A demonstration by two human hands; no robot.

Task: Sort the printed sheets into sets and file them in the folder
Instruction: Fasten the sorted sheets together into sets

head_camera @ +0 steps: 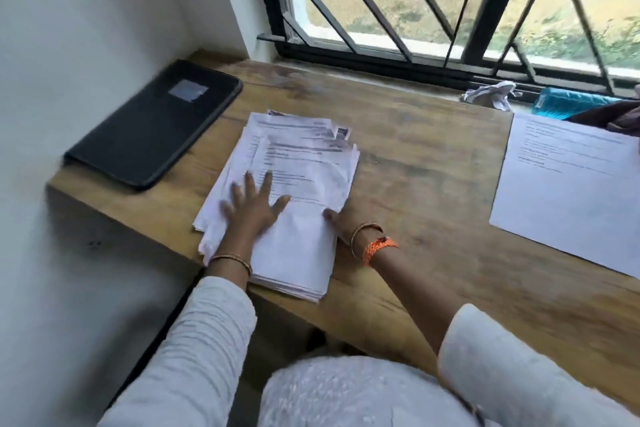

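Note:
A loose stack of printed sheets (311, 163) lies near the front left of the wooden desk (415, 166), its edges uneven. My left hand (252, 208) presses flat on the stack with fingers spread. At the stack's right edge, my right hand (337, 224) has its thumb on top of the upper sheets. Its fingers are hidden beneath them, so it appears to pinch that edge. A closed black folder (152, 128) lies at the far left against the wall. One separate printed sheet (568, 191) lies flat at the right.
A crumpled white cloth or paper (488, 95), a blue item (568, 102) and a dark cloth (616, 118) sit at the back right by the barred window (485, 10). A white wall borders the desk's left side. The image is motion-blurred.

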